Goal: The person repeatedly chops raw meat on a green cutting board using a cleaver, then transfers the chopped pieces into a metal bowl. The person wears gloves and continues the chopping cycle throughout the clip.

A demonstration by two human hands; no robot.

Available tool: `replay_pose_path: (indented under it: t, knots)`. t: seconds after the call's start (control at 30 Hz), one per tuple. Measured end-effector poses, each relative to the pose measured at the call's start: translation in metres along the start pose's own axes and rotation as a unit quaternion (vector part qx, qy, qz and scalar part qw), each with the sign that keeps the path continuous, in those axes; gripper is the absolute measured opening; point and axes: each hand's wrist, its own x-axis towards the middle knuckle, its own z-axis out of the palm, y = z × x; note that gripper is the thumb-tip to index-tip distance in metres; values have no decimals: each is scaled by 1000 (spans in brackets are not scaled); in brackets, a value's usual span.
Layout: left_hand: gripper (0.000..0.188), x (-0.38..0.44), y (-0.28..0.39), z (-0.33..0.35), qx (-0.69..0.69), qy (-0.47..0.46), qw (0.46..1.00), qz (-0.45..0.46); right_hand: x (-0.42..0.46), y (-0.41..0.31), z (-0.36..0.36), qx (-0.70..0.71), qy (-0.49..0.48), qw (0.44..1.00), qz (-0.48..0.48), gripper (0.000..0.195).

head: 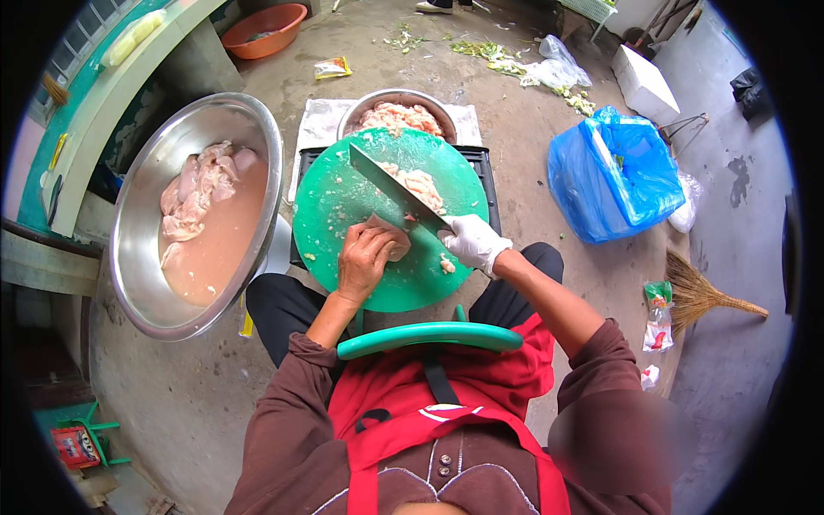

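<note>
My bare left hand (364,259) presses a piece of raw meat (394,239) onto a round green cutting board (335,193). In a white glove, my right hand (473,241) grips a large knife (396,188), its long blade slanting up and left across the board. Beyond the blade lies a heap of cut raw meat (418,187), and a small scrap (447,263) sits near the glove. Behind the board, a metal bowl (449,111) holds more cut meat (402,117). Left of the board, pale meat pieces (199,187) rest in cloudy pink liquid in a big steel basin (138,257).
A blue plastic bag (586,187) lines a container on the right, near a white box (644,84) and a straw broom (702,290). An orange tub (267,42) stands at the back left. Vegetable scraps (489,55) litter the floor. A green chair rim (431,335) curves before my lap.
</note>
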Motion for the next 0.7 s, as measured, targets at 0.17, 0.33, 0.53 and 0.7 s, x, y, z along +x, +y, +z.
replay_pose_path:
  t: [0.17,0.33,0.53,0.7]
  knots:
    - [24,7,10,28,-75,-155,980,98,-15,-11,-31,34,36,998,-48,28]
    - [32,3,5,87,-40,-293,927,229,-17,-11,-40,18,78,995,-66,34]
    - [14,36,-7,103,-58,-151,985,61,-23,-9,-46,-6,95,994,-55,35]
    - [25,46,-32,74,-5,-87,996,-25,-33,-23,-64,14,74,997,-2,30]
